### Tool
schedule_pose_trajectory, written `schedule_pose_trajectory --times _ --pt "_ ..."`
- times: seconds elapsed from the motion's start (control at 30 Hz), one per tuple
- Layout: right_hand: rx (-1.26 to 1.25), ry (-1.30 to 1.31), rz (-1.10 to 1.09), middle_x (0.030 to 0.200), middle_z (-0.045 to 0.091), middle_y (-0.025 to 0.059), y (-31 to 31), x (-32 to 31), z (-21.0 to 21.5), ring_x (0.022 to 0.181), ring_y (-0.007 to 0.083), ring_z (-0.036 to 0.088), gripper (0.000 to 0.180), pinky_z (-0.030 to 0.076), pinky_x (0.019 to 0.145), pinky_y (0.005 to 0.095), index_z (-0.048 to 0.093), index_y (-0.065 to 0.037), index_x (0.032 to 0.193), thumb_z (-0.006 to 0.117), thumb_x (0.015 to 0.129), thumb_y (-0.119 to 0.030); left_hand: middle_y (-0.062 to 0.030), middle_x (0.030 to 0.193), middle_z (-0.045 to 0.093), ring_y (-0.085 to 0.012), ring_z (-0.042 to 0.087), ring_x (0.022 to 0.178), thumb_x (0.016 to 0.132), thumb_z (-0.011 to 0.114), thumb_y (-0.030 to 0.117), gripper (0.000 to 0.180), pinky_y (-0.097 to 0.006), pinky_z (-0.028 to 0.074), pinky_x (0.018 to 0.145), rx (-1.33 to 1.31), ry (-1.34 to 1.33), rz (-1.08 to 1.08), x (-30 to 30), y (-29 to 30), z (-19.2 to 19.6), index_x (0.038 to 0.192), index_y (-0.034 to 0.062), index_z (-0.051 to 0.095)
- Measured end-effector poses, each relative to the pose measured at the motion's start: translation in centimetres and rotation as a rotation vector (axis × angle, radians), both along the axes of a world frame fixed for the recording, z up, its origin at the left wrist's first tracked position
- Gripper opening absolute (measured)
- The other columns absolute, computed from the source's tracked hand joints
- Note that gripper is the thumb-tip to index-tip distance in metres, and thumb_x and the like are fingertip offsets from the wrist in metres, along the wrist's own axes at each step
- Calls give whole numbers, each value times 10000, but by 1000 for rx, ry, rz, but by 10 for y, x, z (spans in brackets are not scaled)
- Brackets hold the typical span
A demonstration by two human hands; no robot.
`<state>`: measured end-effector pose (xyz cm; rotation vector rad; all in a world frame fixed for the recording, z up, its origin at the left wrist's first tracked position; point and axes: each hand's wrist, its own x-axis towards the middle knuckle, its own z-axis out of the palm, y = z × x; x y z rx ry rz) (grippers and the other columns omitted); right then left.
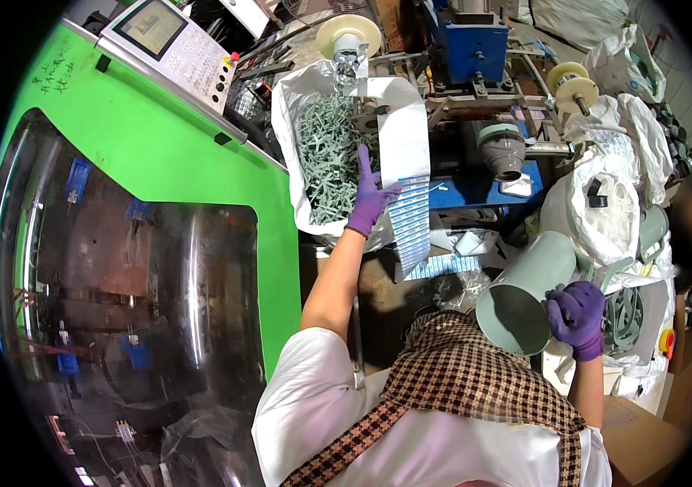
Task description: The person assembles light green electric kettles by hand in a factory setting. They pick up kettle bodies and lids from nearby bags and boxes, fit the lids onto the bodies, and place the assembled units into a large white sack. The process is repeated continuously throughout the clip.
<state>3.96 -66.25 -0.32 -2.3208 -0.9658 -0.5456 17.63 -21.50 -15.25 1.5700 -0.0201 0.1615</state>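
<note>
My left hand point(372, 201), in a purple glove, reaches forward with its fingers spread and nothing held in them. It is over the near right side of a white sack point(283, 122) full of grey-green plastic scraps point(323, 154). Beside its fingertips hangs a long strip of blue-and-white labels point(411, 223); whether they touch it I cannot tell. My right hand point(578, 318), gloved the same way, grips the rim of a wide grey-green plastic pipe fitting point(534, 272). The fitting is tilted, its open end toward my body, with a side branch near the hand.
A green machine point(208, 178) with a dark window and a control panel point(171, 53) fills the left. Ahead stand a blue machine point(476, 49), cream spools point(571, 85) and a grey fitting point(502, 150). White sacks point(561, 207) and a cardboard box point(642, 438) crowd the right.
</note>
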Motion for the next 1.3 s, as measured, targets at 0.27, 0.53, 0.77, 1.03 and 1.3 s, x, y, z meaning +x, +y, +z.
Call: schedule_pose_trajectory --times 0.27,0.53,0.77,1.03,1.3 --pt "-27 -10 15 636 571 35 57 -19 16 562 222 570 112 451 553 345 658 -81 775 725 686 -99 -84 1178 661 -141 661 1017 840 756 45 397 -261 541 849 356 -154 -72 -9 19 9 1227 21 673" --pt "-180 -222 58 610 524 6 137 -46 36 581 162 582 137 497 567 313 619 -88 726 715 729 -185 -93 1116 685 -172 675 921 843 730 18 164 -266 547 809 -42 -53 -161 -14 21 7 1002 -19 725" --pt "-255 -321 89 582 490 9 189 -91 33 560 150 540 157 464 532 277 596 -29 711 670 663 -158 -136 1289 560 -192 622 1055 843 720 52 147 -274 540 823 384 -502 124 -87 -25 144 976 -8 730" --pt "-367 -332 173 595 463 16 214 -109 33 562 166 510 144 404 536 306 553 -41 644 631 644 -162 0 840 656 -61 563 669 933 683 124 172 -206 473 619 -197 450 -816 -46 -94 170 1068 18 683" --pt "-328 -236 -2 600 465 20 204 -140 28 576 172 514 156 385 532 306 553 -53 616 625 654 -185 12 814 653 -51 554 663 908 710 114 137 -201 453 606 -117 469 -933 -49 -135 164 1010 25 693"
